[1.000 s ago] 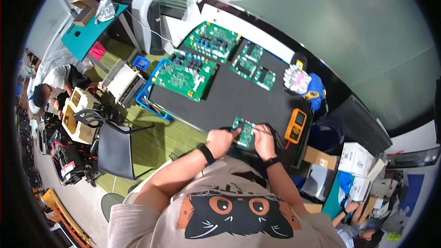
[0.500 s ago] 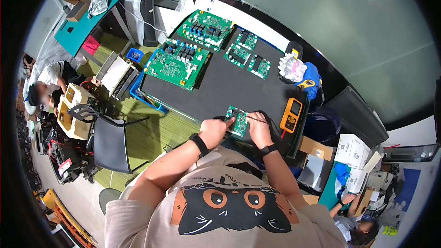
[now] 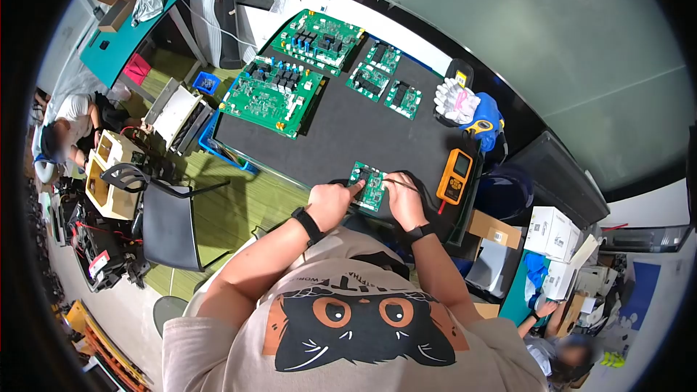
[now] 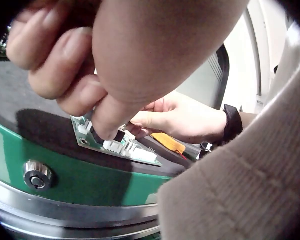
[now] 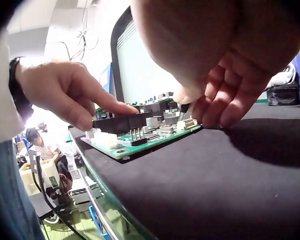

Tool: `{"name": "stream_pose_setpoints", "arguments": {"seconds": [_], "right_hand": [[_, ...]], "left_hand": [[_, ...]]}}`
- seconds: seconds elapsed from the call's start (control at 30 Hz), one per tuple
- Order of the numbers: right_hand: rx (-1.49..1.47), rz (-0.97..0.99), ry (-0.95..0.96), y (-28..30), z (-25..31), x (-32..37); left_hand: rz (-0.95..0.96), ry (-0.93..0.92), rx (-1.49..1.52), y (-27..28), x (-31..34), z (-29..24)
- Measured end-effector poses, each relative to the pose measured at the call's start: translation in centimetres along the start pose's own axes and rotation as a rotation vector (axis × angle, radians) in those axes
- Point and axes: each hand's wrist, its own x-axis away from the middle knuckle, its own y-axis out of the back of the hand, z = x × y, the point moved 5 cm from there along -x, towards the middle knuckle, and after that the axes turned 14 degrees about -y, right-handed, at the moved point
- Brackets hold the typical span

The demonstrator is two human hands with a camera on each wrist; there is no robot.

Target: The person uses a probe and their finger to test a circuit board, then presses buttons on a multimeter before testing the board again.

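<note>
A small green circuit board (image 3: 368,186) lies at the front edge of the dark-topped table. My left hand (image 3: 329,205) is at its left side, thumb and index finger on the long black part (image 5: 121,123) that stands on the board; its other fingers are curled. On the opposite side my right hand (image 3: 405,199) pinches a thin dark test probe (image 5: 184,108), its tip down among the board's small components. A black lead (image 3: 428,199) runs from beside this hand toward the orange multimeter (image 3: 454,176). Most of the probe is hidden by the fingers.
Two large circuit boards (image 3: 272,94) and several small ones (image 3: 403,99) lie farther back on the table (image 3: 330,138). Pale gloves (image 3: 457,100) and a blue-and-yellow item (image 3: 486,122) are at the right back. A black chair (image 3: 169,225) stands left, and other people sit farther off.
The head view has shifted, so the table appears higher and farther left. Both hands stay at the same small board, left fingers on the black part, right hand at the opposite side.
</note>
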Motion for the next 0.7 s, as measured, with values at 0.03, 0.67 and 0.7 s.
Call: {"name": "stream_pose_setpoints", "arguments": {"seconds": [0.03, 0.67, 0.7], "right_hand": [[0.001, 0.0, -0.002, -0.07, -0.28, -0.07], [0.085, 0.02, 0.165, 0.1, 0.29, -0.19], [0.096, 0.02, 0.17, 0.06, 0.31, -0.15]], "left_hand": [[-0.009, -0.004, -0.004, 0.0, -0.11, 0.02], [0.048, -0.033, 0.027, 0.36, -0.17, -0.02], [0.057, -0.032, 0.027, 0.31, -0.13, 0.01]]}}
